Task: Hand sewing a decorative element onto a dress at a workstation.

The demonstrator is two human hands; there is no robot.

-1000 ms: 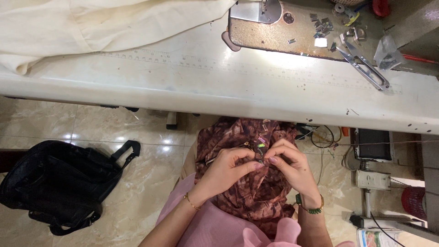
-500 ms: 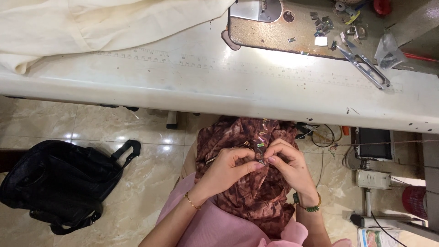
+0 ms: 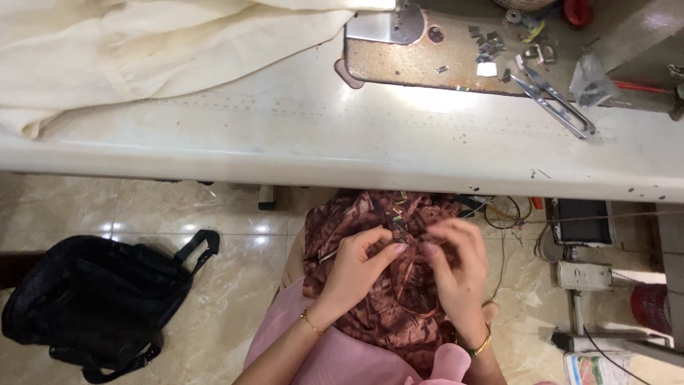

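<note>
Hands curled close together in the lap, left hand [image 3: 354, 269] and right hand [image 3: 456, 274] pinching brown patterned fabric [image 3: 388, 314], fingertips nearly touching

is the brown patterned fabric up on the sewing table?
No, the brown patterned fabric lies in the person's lap below the table edge, worked by the left hand and right hand.

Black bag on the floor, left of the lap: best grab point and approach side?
Take the black bag by its strap loop, which stands clear of the slumped body at the upper right corner. Come from the right, the side nearest the left hand, probably hooking fingers through the open loop. The body looks soft and collapsed, so pinching it would likely just bunch fabric.
</note>
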